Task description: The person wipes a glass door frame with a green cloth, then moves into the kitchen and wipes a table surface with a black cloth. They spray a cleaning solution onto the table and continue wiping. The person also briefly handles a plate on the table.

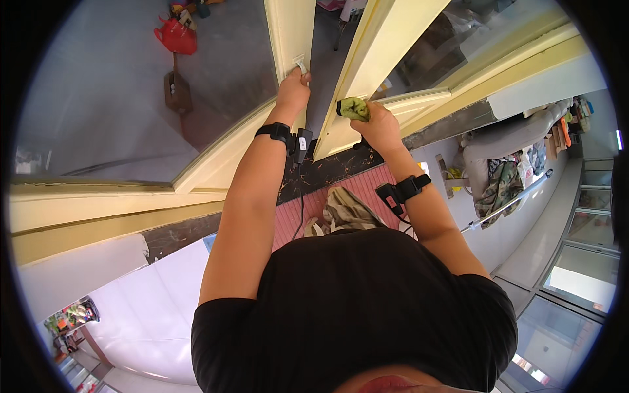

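My left hand grips the metal handle on the edge of the left door leaf, a cream-painted frame with a glass pane. Bunched in my right hand is a green cloth with a dark edge, close to the right cream door leaf. Between the two leaves is a gap that shows a grey floor. Both wrists wear black straps with small devices and cables.
Below the doors lie a dark marbled sill and a red ribbed mat. A grey padded seat with clothes stands at the right, near a metal pole. Through the left glass, a red bag and a brown box show.
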`<state>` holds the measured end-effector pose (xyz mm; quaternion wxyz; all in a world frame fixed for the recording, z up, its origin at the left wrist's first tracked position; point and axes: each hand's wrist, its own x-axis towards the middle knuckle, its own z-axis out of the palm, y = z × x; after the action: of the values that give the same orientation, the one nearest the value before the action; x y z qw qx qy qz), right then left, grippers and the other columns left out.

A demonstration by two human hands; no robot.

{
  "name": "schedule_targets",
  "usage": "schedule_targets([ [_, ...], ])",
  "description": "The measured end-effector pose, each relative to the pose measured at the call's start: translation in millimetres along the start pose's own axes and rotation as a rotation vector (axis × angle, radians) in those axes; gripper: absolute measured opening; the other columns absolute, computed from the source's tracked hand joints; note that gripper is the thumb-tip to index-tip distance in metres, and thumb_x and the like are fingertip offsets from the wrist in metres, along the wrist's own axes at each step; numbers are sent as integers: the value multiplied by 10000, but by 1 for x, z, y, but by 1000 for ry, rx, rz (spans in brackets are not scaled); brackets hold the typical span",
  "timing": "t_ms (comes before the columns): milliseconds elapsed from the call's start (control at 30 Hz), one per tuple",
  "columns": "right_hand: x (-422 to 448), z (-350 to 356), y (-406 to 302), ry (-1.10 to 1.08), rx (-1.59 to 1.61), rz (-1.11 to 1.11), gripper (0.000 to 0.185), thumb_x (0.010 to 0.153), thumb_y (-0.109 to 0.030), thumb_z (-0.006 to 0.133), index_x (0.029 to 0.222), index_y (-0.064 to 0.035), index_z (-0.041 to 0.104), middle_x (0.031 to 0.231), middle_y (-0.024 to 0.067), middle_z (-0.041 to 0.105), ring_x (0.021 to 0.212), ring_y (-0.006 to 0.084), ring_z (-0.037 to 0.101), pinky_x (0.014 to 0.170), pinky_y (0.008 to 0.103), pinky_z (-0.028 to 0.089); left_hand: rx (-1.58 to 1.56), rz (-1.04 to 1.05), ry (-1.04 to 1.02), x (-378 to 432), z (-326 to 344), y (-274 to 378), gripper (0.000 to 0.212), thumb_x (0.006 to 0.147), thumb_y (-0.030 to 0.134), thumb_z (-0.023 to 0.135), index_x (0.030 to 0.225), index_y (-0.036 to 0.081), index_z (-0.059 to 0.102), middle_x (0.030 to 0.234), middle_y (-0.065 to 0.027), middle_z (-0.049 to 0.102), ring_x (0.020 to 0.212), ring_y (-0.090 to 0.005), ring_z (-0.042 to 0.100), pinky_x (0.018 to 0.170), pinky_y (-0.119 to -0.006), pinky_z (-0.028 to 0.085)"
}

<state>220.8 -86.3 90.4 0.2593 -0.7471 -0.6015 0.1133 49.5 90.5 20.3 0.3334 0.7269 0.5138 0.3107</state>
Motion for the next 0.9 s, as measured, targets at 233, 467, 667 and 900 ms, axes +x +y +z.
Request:
schedule_targets([
  [233,4,-10,-9,-70,-44,60,339,752,-254,728,971,-9,647,945,195,645,881,424,633,769,464,518,-1,-11,-19,47,-29,-4,244,1011,235,500,1070,46,643,1057,-182,708,1025,-411,648,879,-483,504],
  [467,-1,-21,-14,-80,-90,58,399,706,-247,772,1012,-20,655,959,164,657,895,397,651,773,475,535,54,-46,29,120,-66,-31,250,1028,264,481,1095,87,645,1064,-108,729,1047,-380,652,878,-481,509],
  [667,4,-33,-43,-115,-184,85,420,724,-197,766,1104,-38,679,964,180,697,885,367,672,788,442,531,110,-65,63,206,-127,-92,231,1028,241,508,1070,63,650,1022,-169,720,998,-415,649,849,-485,505],
  [900,14,-44,-72,-84,-220,50,411,740,-220,757,1106,-46,688,957,184,703,880,363,677,795,440,535,190,-124,234,282,-196,-187,276,1016,275,548,1006,29,673,966,-251,691,951,-456,632,835,-502,485],
])
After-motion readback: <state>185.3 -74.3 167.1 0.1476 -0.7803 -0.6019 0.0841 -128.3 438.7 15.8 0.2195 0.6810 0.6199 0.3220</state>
